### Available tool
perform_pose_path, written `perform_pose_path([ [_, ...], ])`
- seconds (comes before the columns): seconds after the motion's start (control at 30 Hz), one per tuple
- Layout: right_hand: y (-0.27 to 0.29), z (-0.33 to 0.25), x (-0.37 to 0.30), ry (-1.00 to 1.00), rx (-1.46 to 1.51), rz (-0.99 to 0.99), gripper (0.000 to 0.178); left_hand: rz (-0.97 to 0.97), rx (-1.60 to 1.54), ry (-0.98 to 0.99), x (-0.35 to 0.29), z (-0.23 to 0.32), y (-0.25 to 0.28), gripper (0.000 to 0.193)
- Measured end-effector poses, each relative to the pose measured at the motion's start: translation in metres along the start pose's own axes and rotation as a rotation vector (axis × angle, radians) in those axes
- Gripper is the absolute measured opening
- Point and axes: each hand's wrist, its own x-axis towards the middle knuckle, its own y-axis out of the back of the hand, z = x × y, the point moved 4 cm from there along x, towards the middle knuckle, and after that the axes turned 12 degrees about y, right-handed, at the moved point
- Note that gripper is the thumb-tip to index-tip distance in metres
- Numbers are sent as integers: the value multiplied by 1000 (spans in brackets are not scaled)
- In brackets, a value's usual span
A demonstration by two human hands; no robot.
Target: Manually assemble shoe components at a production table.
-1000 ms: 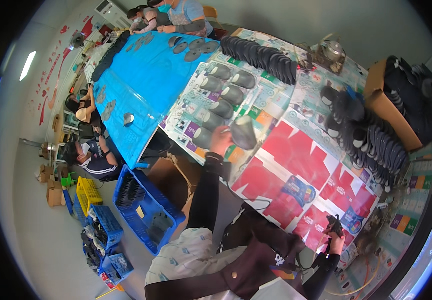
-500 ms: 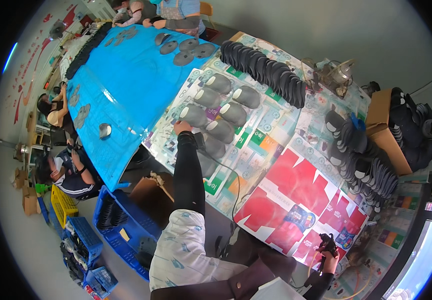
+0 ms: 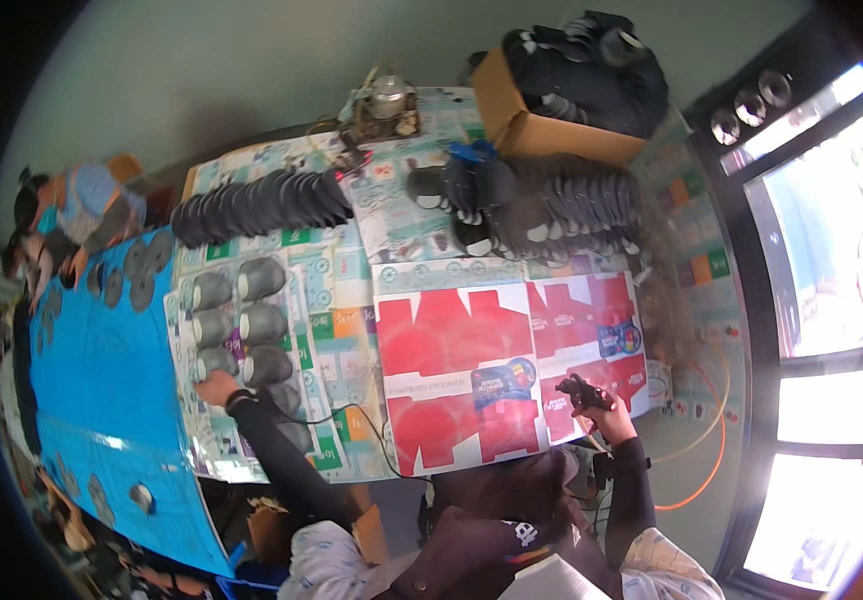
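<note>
My left hand [image 3: 217,388] reaches to the near edge of a dark grey curved piece with a pale end [image 3: 217,362]. Its fingers look closed on that edge, though they are small in view. Several similar grey pieces [image 3: 263,325] lie in two columns on the patterned sheet around it. Over at the right, my right hand [image 3: 614,418] grips a black spray gun [image 3: 584,392]. The gun is held above the near right part of red-and-white printed cardboard [image 3: 457,335]. A hose hangs near my right arm.
Dark curved pieces stand in a long row [image 3: 262,208] at the back left and in stacks [image 3: 582,200] at the back right. Behind those sits a cardboard box [image 3: 572,135] of dark pieces. Co-workers are around the blue table [image 3: 102,340]. A dark cable [image 3: 352,408] crosses the sheet.
My view has swung to the right, so the scene sits further left and the window shows more. My left hand stays at the grey pieces; my right hand still holds the spray gun.
</note>
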Motion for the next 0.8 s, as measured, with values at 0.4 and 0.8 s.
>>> perform_pose_path([
  [0.4,65,38,-55,38,94,122,36,-1292,-472,-675,-611,378,84,56],
  [0.8,140,88,-70,34,160,78,33,-1441,-463,-159,-630,374,73,22],
])
